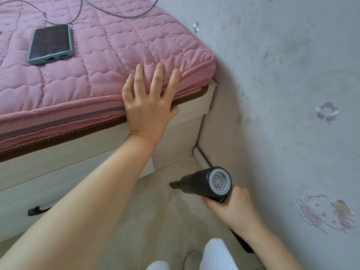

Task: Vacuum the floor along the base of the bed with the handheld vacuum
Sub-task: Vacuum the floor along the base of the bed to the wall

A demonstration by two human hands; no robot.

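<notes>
Handheld vacuum (pixel 206 184) is hovering low over the floor (pixel 165 221) nr the bed base (pixel 78 168) corner, nozzle aiming at the base. I'm seeing right hand (pixel 228 207) wrapping its grip from below; looks light, rigid, smooth plastic, prob easy one-handed. Left hand (pixel 148 106) is resting on the mattress (pixel 97 61) edge, fingers spread flat. Nozzle-floor contact: can't tell.

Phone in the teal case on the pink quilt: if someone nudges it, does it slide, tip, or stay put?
The dark-screened phone in its teal case lies flat, so tipping looks unlikely. The pink quilted mattress cover is soft fabric, so it would probably drag rather than glide. The grey cable ends beside it, seemingly unplugged, so it likely won't tug.
</notes>
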